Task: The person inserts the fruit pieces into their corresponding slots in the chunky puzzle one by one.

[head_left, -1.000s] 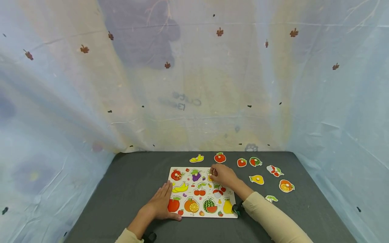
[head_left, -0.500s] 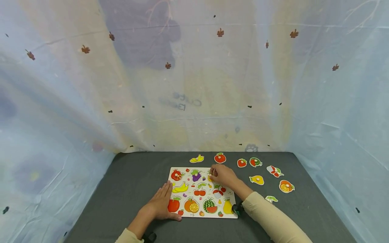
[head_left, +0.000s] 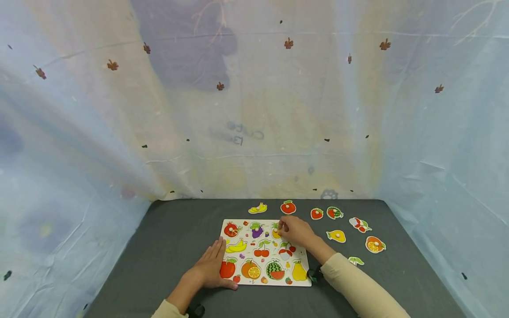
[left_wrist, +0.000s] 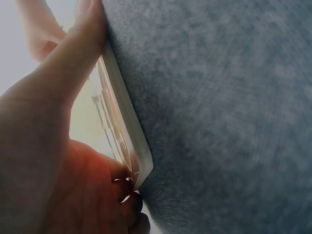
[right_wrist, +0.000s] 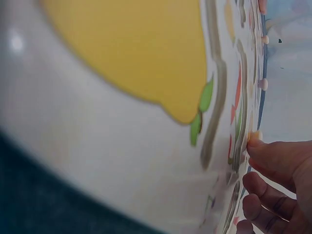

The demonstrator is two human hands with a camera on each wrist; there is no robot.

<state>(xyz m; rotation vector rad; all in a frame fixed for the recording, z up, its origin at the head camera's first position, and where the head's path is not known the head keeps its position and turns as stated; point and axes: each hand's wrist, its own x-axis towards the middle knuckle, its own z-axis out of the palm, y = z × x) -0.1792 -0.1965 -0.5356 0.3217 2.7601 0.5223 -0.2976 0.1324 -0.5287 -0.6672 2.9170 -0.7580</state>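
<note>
A white fruit puzzle board (head_left: 276,283) lies on the dark table. My left hand (head_left: 210,265) rests along the board's left edge, fingers straight, its thumb at the near edge. In the left wrist view the thumb (left_wrist: 73,58) runs beside that board edge. At the upper right corner my right hand (head_left: 297,230) pinches the knob of the pineapple piece (head_left: 275,232), which it partly covers. The right wrist view has the thumb tip right at a small yellowish knob (right_wrist: 257,136). Pomegranate (head_left: 230,229) and grape (head_left: 256,229) pieces sit in the board's top row.
Loose knobbed pieces lie beyond and right of the board: bananas (head_left: 257,208), a red apple-like fruit (head_left: 288,207), a strawberry (head_left: 317,213), watermelon (head_left: 335,213), a red-and-white one (head_left: 360,224), a yellow pear-like one (head_left: 336,236), an orange (head_left: 375,244). A leafy piece (head_left: 355,261) is partly hidden by the right sleeve.
My right hand has shifted slightly to the right, and more of the pineapple piece shows. The left hand stays where it was.
</note>
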